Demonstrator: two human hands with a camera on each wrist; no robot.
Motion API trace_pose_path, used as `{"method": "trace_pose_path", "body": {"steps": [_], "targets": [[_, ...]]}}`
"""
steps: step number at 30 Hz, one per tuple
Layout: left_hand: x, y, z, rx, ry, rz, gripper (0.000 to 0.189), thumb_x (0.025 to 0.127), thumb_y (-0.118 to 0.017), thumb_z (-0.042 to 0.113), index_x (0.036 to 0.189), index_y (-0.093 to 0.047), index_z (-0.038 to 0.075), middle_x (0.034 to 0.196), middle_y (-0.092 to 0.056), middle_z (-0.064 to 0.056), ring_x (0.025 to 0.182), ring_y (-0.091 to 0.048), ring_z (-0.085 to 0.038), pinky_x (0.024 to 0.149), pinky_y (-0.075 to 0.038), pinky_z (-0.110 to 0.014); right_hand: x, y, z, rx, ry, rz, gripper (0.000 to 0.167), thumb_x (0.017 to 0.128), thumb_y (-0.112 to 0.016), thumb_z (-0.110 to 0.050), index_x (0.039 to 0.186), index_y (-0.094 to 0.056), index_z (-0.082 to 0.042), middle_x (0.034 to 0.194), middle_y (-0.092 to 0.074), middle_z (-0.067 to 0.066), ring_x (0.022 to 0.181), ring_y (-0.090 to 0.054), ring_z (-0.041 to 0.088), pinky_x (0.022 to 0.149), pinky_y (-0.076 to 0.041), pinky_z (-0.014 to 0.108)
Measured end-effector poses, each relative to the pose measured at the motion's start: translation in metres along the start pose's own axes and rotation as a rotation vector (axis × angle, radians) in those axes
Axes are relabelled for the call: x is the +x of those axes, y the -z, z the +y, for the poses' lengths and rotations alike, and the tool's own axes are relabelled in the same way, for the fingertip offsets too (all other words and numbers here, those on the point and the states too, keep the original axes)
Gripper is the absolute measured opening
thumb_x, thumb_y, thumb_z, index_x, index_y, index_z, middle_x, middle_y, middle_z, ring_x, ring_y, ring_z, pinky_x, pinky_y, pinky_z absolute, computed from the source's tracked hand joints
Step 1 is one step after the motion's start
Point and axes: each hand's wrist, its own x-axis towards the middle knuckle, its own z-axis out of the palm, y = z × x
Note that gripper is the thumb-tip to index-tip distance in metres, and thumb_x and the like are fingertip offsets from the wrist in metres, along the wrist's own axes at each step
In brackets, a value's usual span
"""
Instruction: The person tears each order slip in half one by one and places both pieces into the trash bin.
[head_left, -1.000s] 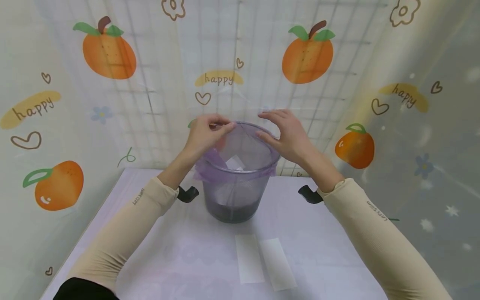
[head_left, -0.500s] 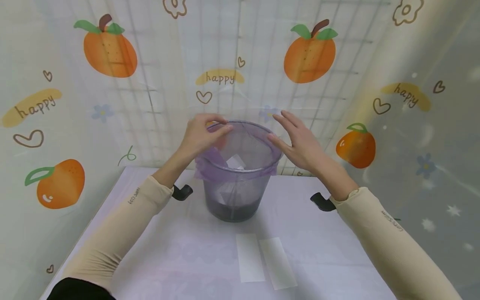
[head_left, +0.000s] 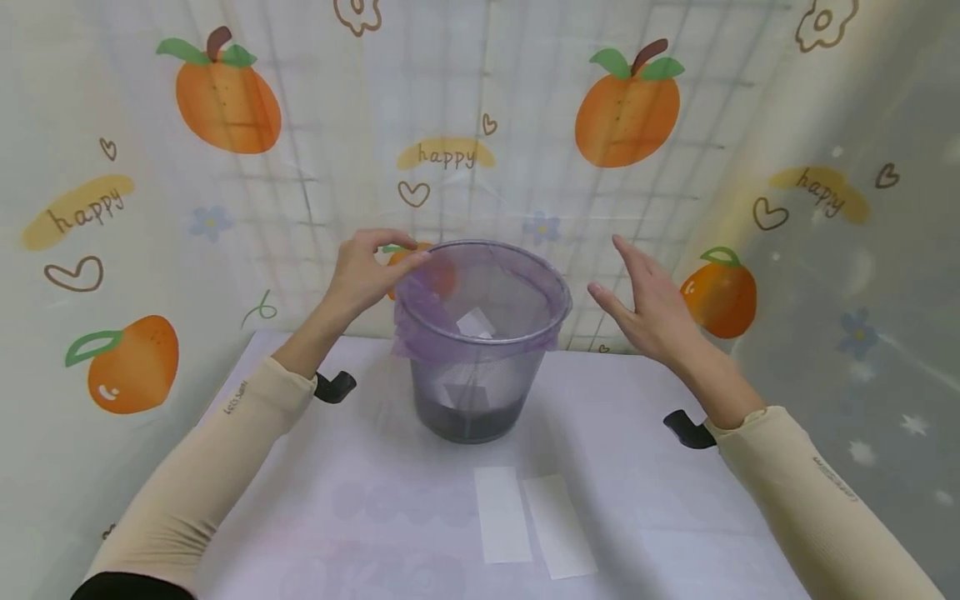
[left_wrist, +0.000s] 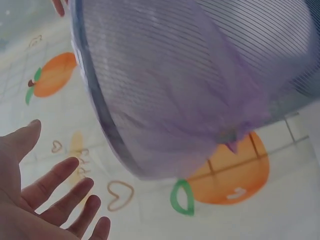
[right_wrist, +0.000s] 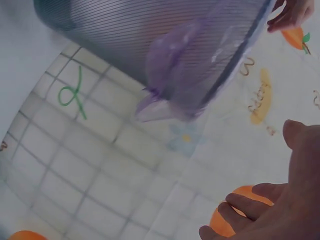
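Observation:
A grey mesh wastebasket [head_left: 480, 417] stands upright on the table. A thin purple bin bag [head_left: 431, 329] lines it and is folded out over the rim. My left hand [head_left: 367, 271] is just left of the rim, and in the left wrist view its fingers [left_wrist: 55, 182] are spread and hold nothing. To the right of the basket my right hand [head_left: 652, 312] is in the air, fingers extended, apart from the rim. A pale rectangular piece [head_left: 476, 323] shows inside the basket; its kind cannot be made out.
Two white rectangular strips [head_left: 502, 515] lie side by side on the white table [head_left: 360, 500], in front of the basket. Behind the table hangs a curtain [head_left: 517, 75] printed with oranges, with a wire grid showing through it.
Both hands have moved outward from the basket's rim, the right farther to the right and the left to the left. The basket and strips stay put.

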Motion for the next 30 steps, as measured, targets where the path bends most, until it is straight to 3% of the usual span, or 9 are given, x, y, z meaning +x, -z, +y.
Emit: {"method": "trace_pose_path", "body": {"steps": [8, 18, 23, 26, 30], "targets": [[-0.007, 0.016, -0.017, 0.068, 0.037, 0.013, 0.034, 0.092, -0.082, 0.036, 0.112, -0.079, 0.008, 0.130, -0.074, -0.009, 0.135, -0.059, -0.031, 0.117, -0.040, -0.054, -0.017, 0.002, 0.027, -0.029, -0.070, -0.011, 0.086, 0.107, -0.056, -0.049, 0.170, -0.012, -0.011, 0.173, -0.019, 0.023, 0.156, -0.021, 0.051, 0.123, -0.020, 0.071], [-0.023, 0.029, -0.047, 0.109, 0.062, 0.011, 0.030, 0.095, -0.078, 0.031, 0.115, -0.078, 0.008, 0.128, -0.075, -0.012, 0.137, -0.058, -0.033, 0.110, -0.046, -0.057, -0.042, -0.011, 0.061, 0.002, -0.072, -0.007, 0.083, 0.109, -0.052, -0.048, 0.169, -0.010, -0.009, 0.174, -0.013, 0.025, 0.158, -0.015, 0.051, 0.121, -0.016, 0.075], [-0.026, 0.039, -0.057, 0.128, 0.098, 0.024, 0.035, 0.096, -0.076, 0.035, 0.120, -0.077, 0.009, 0.133, -0.073, -0.013, 0.139, -0.056, -0.035, 0.113, -0.043, -0.058, -0.048, -0.014, 0.072, 0.005, -0.054, 0.053, 0.083, 0.108, -0.054, -0.046, 0.169, -0.012, -0.009, 0.174, -0.015, 0.024, 0.159, -0.014, 0.050, 0.122, -0.015, 0.075], [-0.028, 0.045, -0.062, 0.180, 0.127, -0.004, 0.042, 0.098, -0.074, 0.039, 0.128, -0.075, 0.010, 0.142, -0.068, -0.012, 0.143, -0.052, -0.036, 0.120, -0.036, -0.057, -0.052, -0.014, 0.081, 0.006, -0.056, 0.092, 0.082, 0.108, -0.054, -0.046, 0.169, -0.014, -0.008, 0.173, -0.017, 0.026, 0.159, -0.012, 0.049, 0.123, -0.012, 0.074], [-0.032, 0.051, -0.070, 0.259, 0.131, -0.087, 0.052, 0.100, -0.072, 0.038, 0.141, -0.066, 0.009, 0.156, -0.056, -0.015, 0.151, -0.042, -0.039, 0.125, -0.028, -0.059, -0.060, -0.015, 0.090, -0.007, -0.087, 0.099, 0.082, 0.109, -0.049, -0.050, 0.169, -0.013, -0.007, 0.173, -0.009, 0.029, 0.160, -0.005, 0.052, 0.123, -0.005, 0.075]]}}
